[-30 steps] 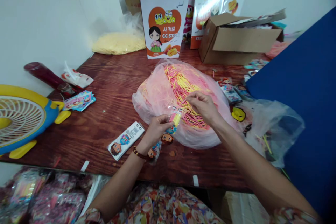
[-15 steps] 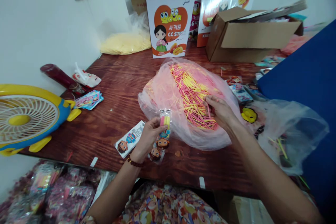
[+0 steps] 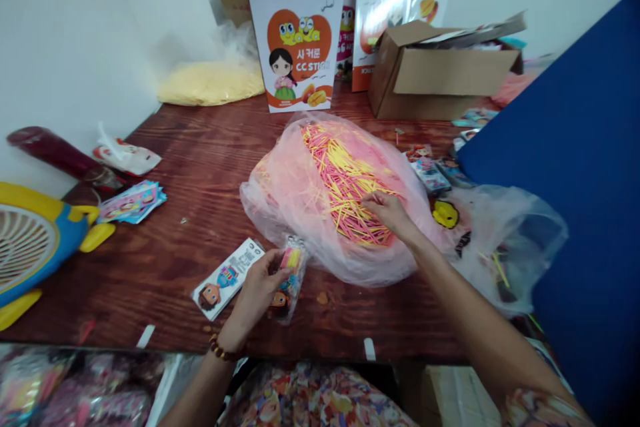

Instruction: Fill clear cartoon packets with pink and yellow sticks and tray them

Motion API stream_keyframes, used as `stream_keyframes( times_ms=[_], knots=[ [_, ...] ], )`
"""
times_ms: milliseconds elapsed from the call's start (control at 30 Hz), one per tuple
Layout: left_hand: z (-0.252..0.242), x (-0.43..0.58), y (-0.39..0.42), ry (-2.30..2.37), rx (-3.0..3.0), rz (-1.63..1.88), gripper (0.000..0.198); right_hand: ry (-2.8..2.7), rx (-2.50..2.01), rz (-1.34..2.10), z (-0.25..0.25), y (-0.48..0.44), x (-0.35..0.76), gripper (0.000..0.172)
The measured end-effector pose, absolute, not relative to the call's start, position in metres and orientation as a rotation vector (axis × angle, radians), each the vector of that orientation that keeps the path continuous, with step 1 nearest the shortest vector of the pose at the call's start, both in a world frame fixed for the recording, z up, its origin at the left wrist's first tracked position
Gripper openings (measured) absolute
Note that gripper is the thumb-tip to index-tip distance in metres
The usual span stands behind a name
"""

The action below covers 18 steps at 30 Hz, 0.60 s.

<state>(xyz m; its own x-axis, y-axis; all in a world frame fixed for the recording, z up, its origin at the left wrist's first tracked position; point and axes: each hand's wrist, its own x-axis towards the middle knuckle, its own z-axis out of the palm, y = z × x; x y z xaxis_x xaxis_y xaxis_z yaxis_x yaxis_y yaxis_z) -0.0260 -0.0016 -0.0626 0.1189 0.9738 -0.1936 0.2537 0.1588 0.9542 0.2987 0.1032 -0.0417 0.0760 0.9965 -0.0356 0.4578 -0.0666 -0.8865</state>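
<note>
My left hand has its thumb and fingers closed on a small clear packet of pink and yellow sticks with a cartoon figure, low over the table's front part. A white card with a cartoon child lies just left of that hand. My right hand is over the right part of the heap of pink and yellow sticks, its fingertips bent together at the sticks; what they hold, if anything, is too small to tell. The heap lies in an open, clear plastic bag.
Behind stand a tall CC STICK box and an open cardboard box. A fan, bottle and cards are at left. At right are a clear bag and a blue panel.
The view has shifted, so things sit further left. My left hand and the packet have moved lower, away from the bag's edge. My right hand remains at the sticks.
</note>
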Motion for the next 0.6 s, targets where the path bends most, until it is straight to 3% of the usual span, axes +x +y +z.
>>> stream_keyframes(
  times_ms=[167,400,600],
  knots=[
    [-0.077,-0.022,0.002,1.560,1.721,0.862,0.044,-1.980,-1.914,0.542,-0.038,0.109,0.305,0.017],
    [-0.074,-0.054,-0.004,1.778,1.835,0.885,0.044,-1.996,-2.195,0.242,-0.028,0.134,0.309,0.031],
    [-0.071,-0.094,0.010,2.289,1.990,0.411,0.051,-2.097,-2.261,0.206,-0.024,0.148,0.296,0.032]
  ],
)
